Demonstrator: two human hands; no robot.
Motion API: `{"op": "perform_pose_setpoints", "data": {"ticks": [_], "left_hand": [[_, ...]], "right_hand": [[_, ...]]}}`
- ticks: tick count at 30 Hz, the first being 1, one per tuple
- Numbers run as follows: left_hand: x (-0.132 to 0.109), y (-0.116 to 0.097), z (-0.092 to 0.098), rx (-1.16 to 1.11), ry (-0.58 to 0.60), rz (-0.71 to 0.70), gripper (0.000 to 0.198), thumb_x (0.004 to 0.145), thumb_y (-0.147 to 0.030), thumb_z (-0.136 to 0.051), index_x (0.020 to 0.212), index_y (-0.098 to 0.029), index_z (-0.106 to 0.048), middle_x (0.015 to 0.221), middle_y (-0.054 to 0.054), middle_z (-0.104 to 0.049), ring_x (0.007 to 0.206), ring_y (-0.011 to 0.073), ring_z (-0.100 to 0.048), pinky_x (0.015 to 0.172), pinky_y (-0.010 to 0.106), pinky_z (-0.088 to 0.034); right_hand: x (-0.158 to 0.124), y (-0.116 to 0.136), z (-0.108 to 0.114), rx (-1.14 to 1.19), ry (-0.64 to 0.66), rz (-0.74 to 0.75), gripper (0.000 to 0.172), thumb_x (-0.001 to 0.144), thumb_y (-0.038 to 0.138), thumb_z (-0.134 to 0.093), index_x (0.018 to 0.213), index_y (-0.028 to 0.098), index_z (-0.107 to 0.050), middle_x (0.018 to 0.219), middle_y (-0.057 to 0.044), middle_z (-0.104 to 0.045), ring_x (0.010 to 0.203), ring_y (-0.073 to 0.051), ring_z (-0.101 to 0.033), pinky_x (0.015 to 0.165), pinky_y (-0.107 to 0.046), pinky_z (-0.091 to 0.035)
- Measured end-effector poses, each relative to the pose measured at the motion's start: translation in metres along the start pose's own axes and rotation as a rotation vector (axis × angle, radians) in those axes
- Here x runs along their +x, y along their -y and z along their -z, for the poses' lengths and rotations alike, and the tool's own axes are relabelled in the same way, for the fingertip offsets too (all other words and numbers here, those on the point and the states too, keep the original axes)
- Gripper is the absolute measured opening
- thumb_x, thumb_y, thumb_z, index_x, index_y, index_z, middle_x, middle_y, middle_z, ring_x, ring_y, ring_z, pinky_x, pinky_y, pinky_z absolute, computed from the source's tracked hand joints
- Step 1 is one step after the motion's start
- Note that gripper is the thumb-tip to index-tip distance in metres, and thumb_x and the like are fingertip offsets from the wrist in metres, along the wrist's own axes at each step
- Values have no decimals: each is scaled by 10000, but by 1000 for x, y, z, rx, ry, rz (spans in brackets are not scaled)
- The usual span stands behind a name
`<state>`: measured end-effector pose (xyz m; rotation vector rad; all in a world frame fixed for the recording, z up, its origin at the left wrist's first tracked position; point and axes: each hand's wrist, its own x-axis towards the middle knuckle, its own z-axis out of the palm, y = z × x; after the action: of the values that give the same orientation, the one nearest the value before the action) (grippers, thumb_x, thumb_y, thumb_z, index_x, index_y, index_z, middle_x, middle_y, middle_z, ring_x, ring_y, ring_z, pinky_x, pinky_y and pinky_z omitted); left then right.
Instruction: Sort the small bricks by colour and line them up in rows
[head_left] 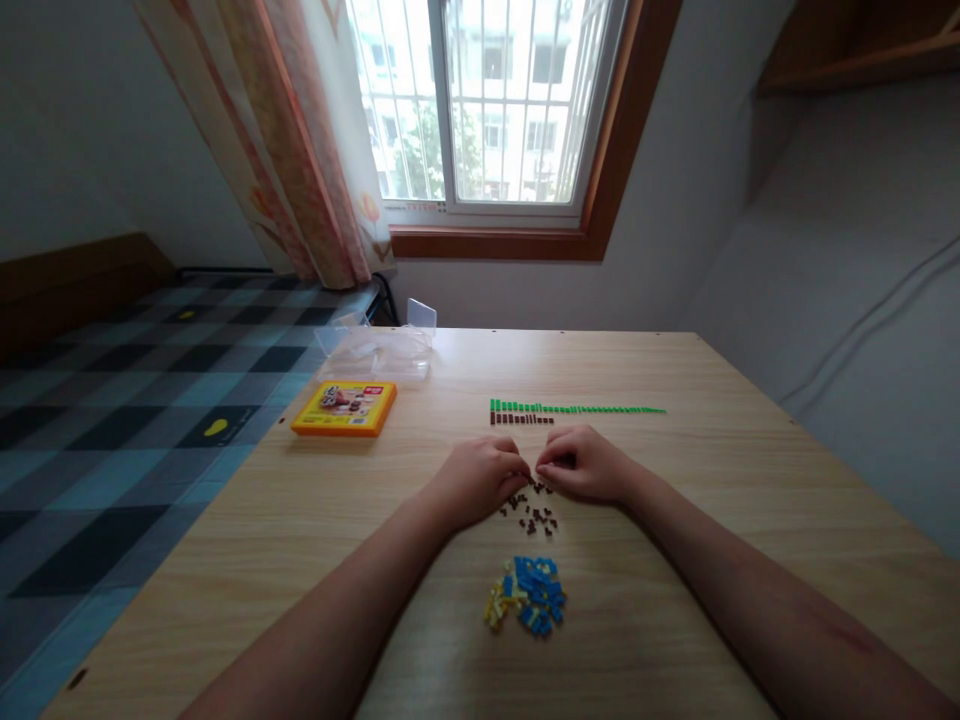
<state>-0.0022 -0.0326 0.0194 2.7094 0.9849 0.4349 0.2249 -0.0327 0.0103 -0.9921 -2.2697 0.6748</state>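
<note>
My left hand (480,480) and my right hand (589,464) rest close together over the middle of the table, fingertips facing each other. Both are closed in a pinch; anything between the fingers is too small to make out. Loose small brown bricks (535,514) lie scattered just below and between the fingertips. Beyond the hands runs a row of brown bricks (511,419), alongside a longer row of green bricks (551,408) that stretches to the right. Nearer to me is a heap of blue bricks (538,580) mixed with yellow bricks (493,606).
On the wooden table (315,590), a yellow-orange box (345,408) sits at the left, with clear plastic packaging (382,355) behind it. A bed with a checked cover (150,400) adjoins the left side. A window (510,110) and curtain (292,130) are at the back.
</note>
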Motion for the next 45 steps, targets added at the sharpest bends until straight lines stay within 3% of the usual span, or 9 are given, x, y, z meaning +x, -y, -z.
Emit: {"op": "perform_pose_setpoints", "data": {"ticks": [7,14,20,26,29,33,36,45], "left_hand": [[-1,4,2,25,-11,23,181,924,-257,-585,904,-236,-764,915,37,-703,854,186,-650,762,303,-497],[-4,13,7,101,-78,195,179,898,-252,-583,874,-212,-755,971,50,-720,867,207,-658,743,320,-500],[-4,11,6,105,-76,161,164,886,-249,-599,880,-230,-761,962,47,-720,877,208,-654,757,322,-504],[-3,10,2,67,-98,171,175,893,-266,-597,903,-231,-768,967,48,-721,867,204,-655,764,327,-510],[-5,12,4,-58,-138,199,163,876,-271,-620,923,-226,-769,983,47,-722,843,188,-651,760,318,-510],[-9,18,13,-298,-17,130,143,824,-196,-646,850,-218,-786,866,31,-714,746,143,-637,699,262,-497],[-11,21,19,-347,91,81,134,795,-194,-685,847,-235,-802,846,18,-710,739,137,-643,692,249,-495],[-11,18,17,-287,130,2,106,813,-245,-733,864,-290,-815,844,2,-707,799,147,-659,766,264,-505]], "right_hand": [[4,7,-1,-49,62,-72,115,827,226,-686,783,189,-786,669,-3,-667,604,-108,-564,583,-230,-388],[7,8,-2,-84,78,-110,78,806,228,-706,791,207,-779,672,5,-685,609,-117,-577,597,-240,-402],[7,7,-2,-105,88,-79,106,799,171,-672,791,206,-772,662,10,-674,605,-114,-565,594,-237,-399],[8,5,-5,-170,7,-67,142,827,144,-634,812,201,-763,745,-11,-706,666,-126,-587,650,-251,-428],[8,3,-7,-216,-34,-61,131,855,164,-634,826,199,-757,763,-19,-711,695,-140,-599,685,-267,-440],[6,1,-9,-239,-50,-61,138,881,180,-626,840,202,-756,782,-27,-722,732,-154,-622,712,-277,-451],[4,2,-9,-251,-56,-65,153,903,217,-619,849,200,-761,805,-37,-727,744,-159,-634,714,-277,-455],[1,3,-11,-291,-55,-82,150,903,222,-634,845,205,-771,802,-42,-714,743,-163,-622,709,-274,-449]]}}
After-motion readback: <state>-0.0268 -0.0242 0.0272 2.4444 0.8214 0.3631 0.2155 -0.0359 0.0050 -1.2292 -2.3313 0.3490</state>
